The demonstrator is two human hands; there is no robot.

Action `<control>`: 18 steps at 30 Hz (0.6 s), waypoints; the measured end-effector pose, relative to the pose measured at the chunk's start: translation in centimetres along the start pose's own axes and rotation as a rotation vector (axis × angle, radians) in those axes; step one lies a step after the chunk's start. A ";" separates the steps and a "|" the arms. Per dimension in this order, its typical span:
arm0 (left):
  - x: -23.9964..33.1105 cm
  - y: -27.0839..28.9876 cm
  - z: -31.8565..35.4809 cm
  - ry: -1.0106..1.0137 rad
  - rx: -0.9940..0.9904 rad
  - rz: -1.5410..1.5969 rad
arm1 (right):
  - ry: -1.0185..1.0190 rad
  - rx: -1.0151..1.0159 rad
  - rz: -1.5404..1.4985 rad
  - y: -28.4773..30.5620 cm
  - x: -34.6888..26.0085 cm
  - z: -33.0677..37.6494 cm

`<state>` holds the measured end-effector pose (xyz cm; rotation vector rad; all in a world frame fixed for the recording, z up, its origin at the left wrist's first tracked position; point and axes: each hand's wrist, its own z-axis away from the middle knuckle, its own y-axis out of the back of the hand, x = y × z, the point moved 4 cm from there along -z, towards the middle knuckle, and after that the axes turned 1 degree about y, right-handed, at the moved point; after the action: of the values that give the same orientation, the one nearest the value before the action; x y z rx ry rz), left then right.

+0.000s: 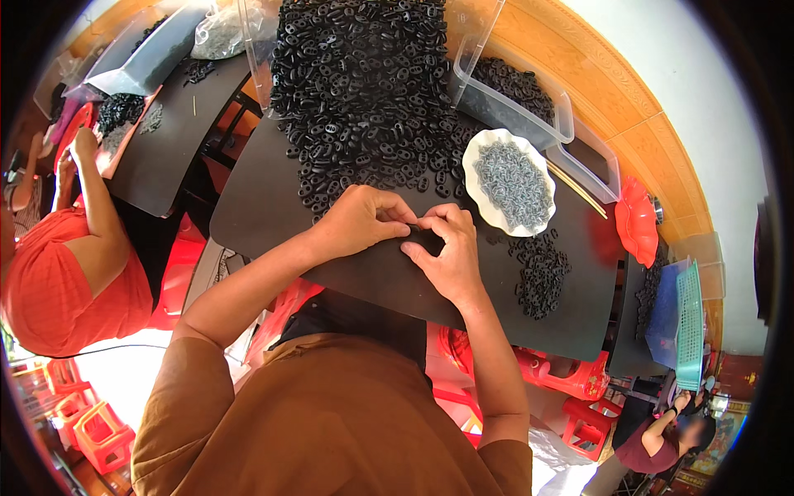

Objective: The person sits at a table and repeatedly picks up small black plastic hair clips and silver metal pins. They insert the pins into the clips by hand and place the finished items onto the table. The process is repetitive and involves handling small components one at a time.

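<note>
Above the near part of the dark table, my two hands meet at the fingertips. My left hand pinches a small black piece between thumb and forefinger, and it is largely hidden by the fingers. My right hand is curled with its forefinger against the same piece and its thumb just below. Beyond them spreads a large heap of black oval pieces with holes. To the right stands a white scalloped bowl filled with small clear-grey bits. A smaller pile of black pieces lies nearer me.
Clear plastic bins and thin sticks lie beyond the bowl. A red scalloped dish and a turquoise basket are at the right. At left, a person in red sits by another table; another person is at lower right.
</note>
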<state>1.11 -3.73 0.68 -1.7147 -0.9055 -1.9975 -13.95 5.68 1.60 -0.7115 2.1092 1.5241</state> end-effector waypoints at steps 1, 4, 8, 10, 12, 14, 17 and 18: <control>-0.1 0.0 0.0 0.003 -0.003 0.002 | -0.011 0.005 0.009 -0.1 0.0 0.0; -0.5 -0.1 -0.1 0.008 -0.009 0.011 | -0.037 0.017 0.033 -0.3 -0.1 -0.1; -0.6 -0.1 -0.1 0.011 -0.022 0.058 | -0.031 0.034 0.044 -0.4 -0.2 -0.2; -0.7 -0.1 -0.2 0.021 -0.023 0.107 | -0.021 0.048 0.021 -0.3 -0.1 -0.2; -1.0 0.0 -0.3 0.035 -0.015 0.167 | -0.013 0.060 -0.029 -0.4 0.4 -0.2; -0.9 0.1 -0.3 0.036 -0.017 0.170 | -0.039 0.078 -0.102 -0.4 0.7 -0.2; -1.0 0.0 -0.4 0.038 -0.014 0.187 | -0.070 0.090 -0.163 -0.3 0.6 -0.1; -1.0 0.0 -0.4 0.038 -0.012 0.195 | -0.078 0.093 -0.174 -0.2 0.5 -0.2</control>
<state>1.04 -4.16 -0.35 -1.6946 -0.6865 -1.9038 -14.20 5.40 1.20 -0.7671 1.9908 1.3306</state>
